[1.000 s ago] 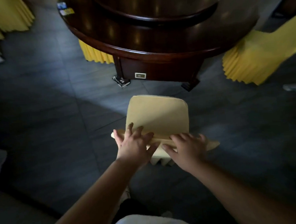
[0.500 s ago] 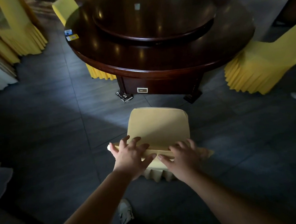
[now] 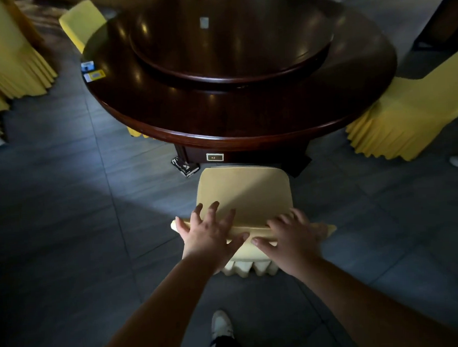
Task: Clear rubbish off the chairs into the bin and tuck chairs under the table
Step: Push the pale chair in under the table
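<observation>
A chair in a pale yellow cover (image 3: pixel 246 191) stands in front of me, its seat facing the round dark wooden table (image 3: pixel 221 140). The seat's front edge is just short of the table rim, near the table's base. My left hand (image 3: pixel 210 235) grips the left part of the backrest top, fingers spread over the front and thumb behind. On the right part, my right hand (image 3: pixel 289 236) holds the same top edge the same way. The seat is bare.
A raised turntable (image 3: pixel 231 35) sits on the table, with two small cards (image 3: pixel 94 74) at its left rim. Yellow-covered chairs stand at right (image 3: pixel 405 111), far left (image 3: pixel 9 60) and behind the table (image 3: pixel 82 21). My shoe (image 3: pixel 221 325) is on the dark tiled floor.
The chair has slid forward toward the table with both hands on its backrest. More of the table and turntable has come into view.
</observation>
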